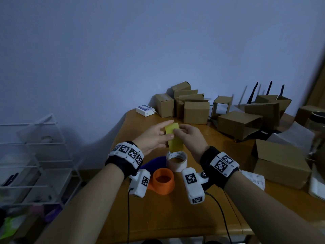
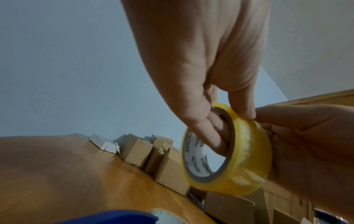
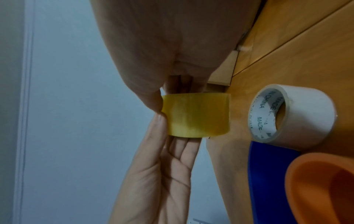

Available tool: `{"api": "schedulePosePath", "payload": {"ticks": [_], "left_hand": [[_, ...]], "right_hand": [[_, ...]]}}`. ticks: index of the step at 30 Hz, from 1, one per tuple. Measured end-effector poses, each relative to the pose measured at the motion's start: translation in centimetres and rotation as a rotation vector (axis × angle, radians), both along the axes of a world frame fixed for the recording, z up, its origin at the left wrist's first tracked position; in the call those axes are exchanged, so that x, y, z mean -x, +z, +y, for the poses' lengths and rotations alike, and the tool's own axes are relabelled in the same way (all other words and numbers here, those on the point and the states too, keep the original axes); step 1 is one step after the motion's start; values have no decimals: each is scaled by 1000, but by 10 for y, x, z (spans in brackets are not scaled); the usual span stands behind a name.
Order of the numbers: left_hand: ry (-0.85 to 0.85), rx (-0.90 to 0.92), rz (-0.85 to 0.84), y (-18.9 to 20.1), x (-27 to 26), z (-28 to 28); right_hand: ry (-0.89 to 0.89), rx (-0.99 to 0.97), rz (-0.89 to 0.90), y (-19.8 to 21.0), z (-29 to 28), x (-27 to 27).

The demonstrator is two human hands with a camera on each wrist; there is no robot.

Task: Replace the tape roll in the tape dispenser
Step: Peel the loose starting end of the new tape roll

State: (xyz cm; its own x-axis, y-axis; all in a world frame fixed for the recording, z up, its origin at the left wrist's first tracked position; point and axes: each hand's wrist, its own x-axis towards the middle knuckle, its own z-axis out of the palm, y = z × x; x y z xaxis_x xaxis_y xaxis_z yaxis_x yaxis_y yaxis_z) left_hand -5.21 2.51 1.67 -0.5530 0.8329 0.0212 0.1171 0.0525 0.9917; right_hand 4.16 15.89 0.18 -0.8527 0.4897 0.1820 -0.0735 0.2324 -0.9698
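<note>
Both my hands hold a yellow tape roll (image 1: 174,138) above the wooden table (image 1: 211,138). The left hand (image 1: 154,137) has fingers (image 2: 220,136) pushed into the roll's (image 2: 247,151) core and its thumb on the outer face. The right hand (image 1: 190,136) grips the roll (image 3: 195,115) from the other side, thumb at one edge. Below them a white, nearly bare roll (image 1: 176,162) stands on the table. Beside it lies the dispenser, an orange hub (image 1: 163,181) on a blue body (image 1: 154,163).
Several cardboard boxes (image 1: 195,110) crowd the far and right side of the table, with a large one (image 1: 281,164) near my right forearm. A small white device (image 1: 145,110) sits at the far left corner. A white wire rack (image 1: 35,155) stands left of the table.
</note>
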Motion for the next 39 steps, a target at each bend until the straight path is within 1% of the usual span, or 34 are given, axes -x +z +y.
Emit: {"api": "schedulePosePath", "payload": {"ticks": [2,5,8,11,13,16,23,28,33,36,39], "left_hand": [[37,-33,-9,3,1,-1],[103,-105,-21,7,2,1],[183,-138,-36,7,3,4],[241,-156,-82,7,4,8],[227,-150,-99,7,2,9],[153,-134,-97,7,-1,10],[-7,-119,-65,7,-4,7],[-3,-105,-41,6,-2,2],[37,-154,-83,6,1,0],[47,-154,-75,2,4,1],[21,-146,-75,-1,3,2]], "right_hand": [[20,-22,2,1,1,-2],[68,2,9,-2,0,-5],[134,10,19,-7,-2,-5],[155,-32,29,-10,-3,-7],[144,-39,34,-11,-3,-7],[89,-33,40,-11,-1,-8],[47,89,104,-10,-3,-9],[32,218,120,-9,-3,-9],[39,165,83,-8,-3,-8],[70,190,77,-5,-4,-9],[44,216,86,-5,-2,-11]]}}
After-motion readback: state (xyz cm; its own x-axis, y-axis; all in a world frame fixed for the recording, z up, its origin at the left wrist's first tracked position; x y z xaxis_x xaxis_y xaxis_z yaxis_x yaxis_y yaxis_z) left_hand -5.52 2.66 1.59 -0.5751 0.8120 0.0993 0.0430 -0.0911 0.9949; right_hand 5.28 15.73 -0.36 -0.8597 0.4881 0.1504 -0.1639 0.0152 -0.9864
